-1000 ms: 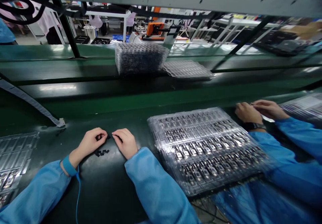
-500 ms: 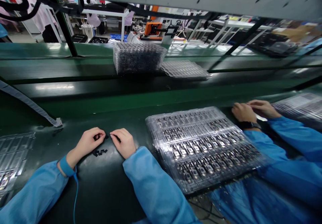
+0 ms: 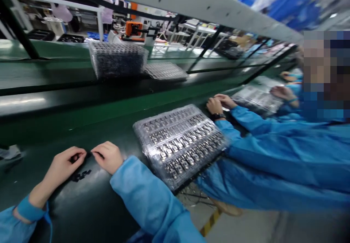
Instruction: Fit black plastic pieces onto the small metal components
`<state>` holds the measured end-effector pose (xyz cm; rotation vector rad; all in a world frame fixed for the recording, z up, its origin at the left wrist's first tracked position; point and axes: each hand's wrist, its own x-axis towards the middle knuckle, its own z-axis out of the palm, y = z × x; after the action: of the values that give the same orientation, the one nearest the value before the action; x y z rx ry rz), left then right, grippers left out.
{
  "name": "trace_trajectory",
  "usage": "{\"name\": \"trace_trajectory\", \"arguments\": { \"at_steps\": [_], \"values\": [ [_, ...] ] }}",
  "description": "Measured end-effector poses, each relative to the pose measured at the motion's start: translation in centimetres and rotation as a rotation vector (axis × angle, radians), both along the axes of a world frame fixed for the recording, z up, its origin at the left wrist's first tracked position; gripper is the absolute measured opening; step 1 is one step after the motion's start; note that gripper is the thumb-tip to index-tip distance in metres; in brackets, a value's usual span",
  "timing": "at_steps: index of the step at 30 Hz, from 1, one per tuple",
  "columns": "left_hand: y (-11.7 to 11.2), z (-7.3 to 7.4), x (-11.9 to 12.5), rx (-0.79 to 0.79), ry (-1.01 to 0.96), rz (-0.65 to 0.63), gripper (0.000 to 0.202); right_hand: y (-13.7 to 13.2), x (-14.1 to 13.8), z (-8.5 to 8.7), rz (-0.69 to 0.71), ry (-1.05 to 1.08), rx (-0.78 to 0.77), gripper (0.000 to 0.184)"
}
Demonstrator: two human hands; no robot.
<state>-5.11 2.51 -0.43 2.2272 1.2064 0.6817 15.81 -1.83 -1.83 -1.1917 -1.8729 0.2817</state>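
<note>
My left hand [image 3: 67, 163], with a blue band at its wrist, is closed in a pinch above the dark green bench. My right hand [image 3: 108, 157] is pinched too, its fingertips close to the left ones. A small black piece [image 3: 89, 154] shows between the two sets of fingertips; its exact kind is too small to make out. Several more small black pieces [image 3: 81, 175] lie loose on the bench just below my hands. Right of my hands sits a stack of clear plastic trays [image 3: 149, 152], the top one holding rows of small metallic parts.
A co-worker in blue sleeves [image 3: 262, 141] works at the right, hands [image 3: 218, 104] beyond the trays. On the raised ledge stand a tall stack of clear trays [image 3: 117, 59] and a lower one [image 3: 166, 70]. A grey beam [image 3: 186, 4] crosses overhead.
The view has swung to the right, so everything sits further left and more of the co-worker shows. My hands keep nearly the same pinched pose over the bench.
</note>
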Motion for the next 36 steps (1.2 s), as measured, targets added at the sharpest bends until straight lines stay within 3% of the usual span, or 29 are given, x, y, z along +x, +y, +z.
{"name": "trace_trajectory", "arguments": {
  "at_steps": [6, 19, 36],
  "values": [
    [0.4, -0.8, -0.6, 0.013, 0.041, 0.032, 0.033, 0.0, 0.0, 0.0, -0.007, -0.112, -0.074, 0.016],
    [0.6, -1.2, -0.4, -0.004, 0.029, 0.009, 0.032, 0.0, 0.1, 0.2, -0.015, -0.086, -0.083, 0.017],
    [0.1, 0.4, 0.9, -0.009, -0.019, -0.028, 0.017, 0.1, 0.3, 0.1, 0.011, 0.025, -0.035, 0.014]
  ]
}}
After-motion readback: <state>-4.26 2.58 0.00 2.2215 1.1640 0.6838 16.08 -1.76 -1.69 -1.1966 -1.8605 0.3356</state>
